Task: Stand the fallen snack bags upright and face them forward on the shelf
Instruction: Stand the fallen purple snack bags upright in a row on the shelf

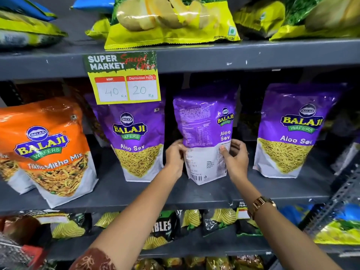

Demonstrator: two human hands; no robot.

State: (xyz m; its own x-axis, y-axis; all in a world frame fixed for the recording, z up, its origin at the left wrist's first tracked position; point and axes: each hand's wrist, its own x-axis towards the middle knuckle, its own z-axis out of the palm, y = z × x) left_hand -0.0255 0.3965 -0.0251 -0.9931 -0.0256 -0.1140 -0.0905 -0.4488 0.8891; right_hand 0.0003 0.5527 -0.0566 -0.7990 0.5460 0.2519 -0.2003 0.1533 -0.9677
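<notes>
A purple Aloo Sev bag stands upright in the middle of the grey shelf, its back panel with the barcode turned toward me. My left hand grips its left edge and my right hand grips its right edge. Two more purple Aloo Sev bags stand front-forward, one to the left and one to the right. An orange Tikha Mitha Mix bag leans at the far left, front showing.
A yellow price tag hangs from the upper shelf edge, over the left purple bag's top. Yellow wafer bags lie flat on the shelf above. Dark chip bags fill the shelf below. A perforated metal upright stands at right.
</notes>
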